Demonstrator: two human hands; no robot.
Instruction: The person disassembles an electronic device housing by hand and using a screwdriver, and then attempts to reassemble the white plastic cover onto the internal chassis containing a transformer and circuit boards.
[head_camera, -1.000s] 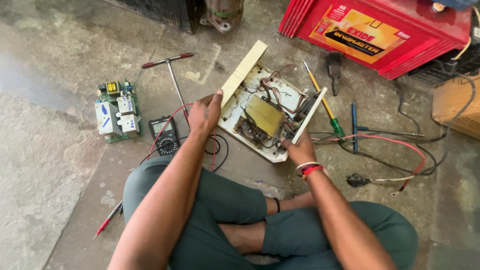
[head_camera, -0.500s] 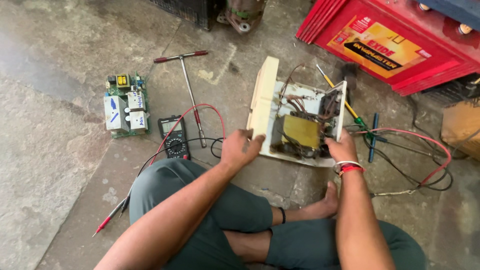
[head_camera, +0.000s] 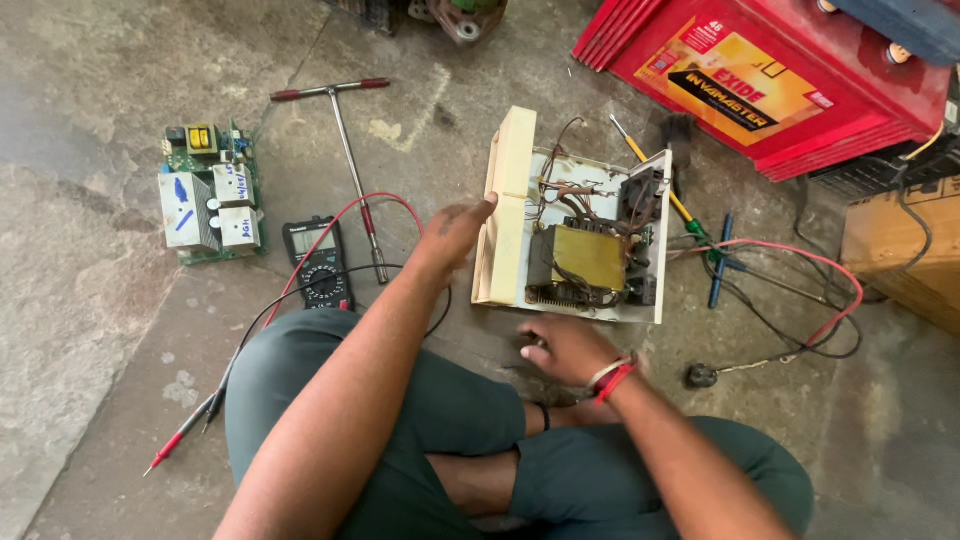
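Nearest the camera, the person sits cross-legged on the concrete floor (head_camera: 90, 300). The right hand (head_camera: 565, 348) lies low, just in front of the near edge of the opened cream power unit (head_camera: 585, 245); it is blurred, palm down, and whether its fingers are curled on anything cannot be told. The left hand (head_camera: 455, 235) reaches forward, fingers loosely spread, fingertips touching the unit's raised cream side panel (head_camera: 508, 205) without gripping around it.

The step in hand looks like steadying and squaring up the open chassis so its insides face upward for inspection. The next move likely calls for a firm hold on that side panel while the other hand finds a tool or probe, keeping clear of the loose wires.

The unit lies flat with its open face up, yellow transformer (head_camera: 588, 258) and wiring exposed. Its long axis runs near to far, the side panel standing on edge along its left side.

Left of it lies a multimeter (head_camera: 318, 262) with red and black leads, then a T-handle wrench (head_camera: 352, 165) and a green circuit board (head_camera: 208, 195). Farthest away sits a red battery (head_camera: 790, 75).
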